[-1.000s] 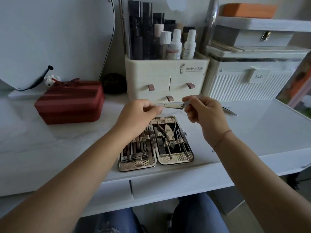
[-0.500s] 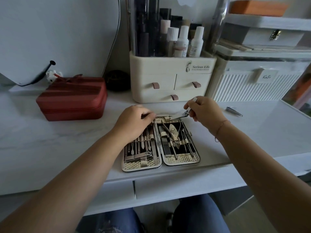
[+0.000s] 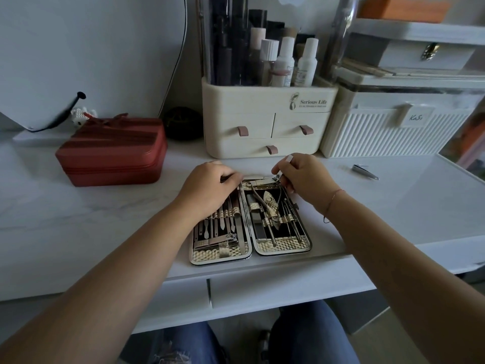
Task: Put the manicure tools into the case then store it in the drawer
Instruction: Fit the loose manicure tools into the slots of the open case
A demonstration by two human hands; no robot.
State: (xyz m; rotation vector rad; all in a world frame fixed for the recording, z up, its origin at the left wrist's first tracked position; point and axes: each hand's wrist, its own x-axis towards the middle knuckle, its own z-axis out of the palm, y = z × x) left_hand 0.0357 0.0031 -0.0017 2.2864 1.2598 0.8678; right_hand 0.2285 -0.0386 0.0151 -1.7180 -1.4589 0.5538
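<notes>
The manicure case (image 3: 284,248) lies open flat on the white desk, both gold-lined halves filled with several metal tools. My right hand (image 3: 304,177) pinches a silver nail clipper (image 3: 265,182) lying across the top edge of the right half. My left hand (image 3: 210,187) rests with curled fingers on the top of the left half, covering the tool tips there. A second silver clipper (image 3: 365,172) lies loose on the desk to the right. Two desk drawers (image 3: 262,287) sit shut below the case.
A red zipped box (image 3: 112,151) stands at the left. Behind the case is a cream organiser (image 3: 265,119) with small drawers and bottles. A white ribbed box (image 3: 393,132) stands at the right. My knees in jeans are under the desk.
Both hands came down from above the case. The right hand lowered the clipper onto the top of the right half; the left hand settled on the left half.
</notes>
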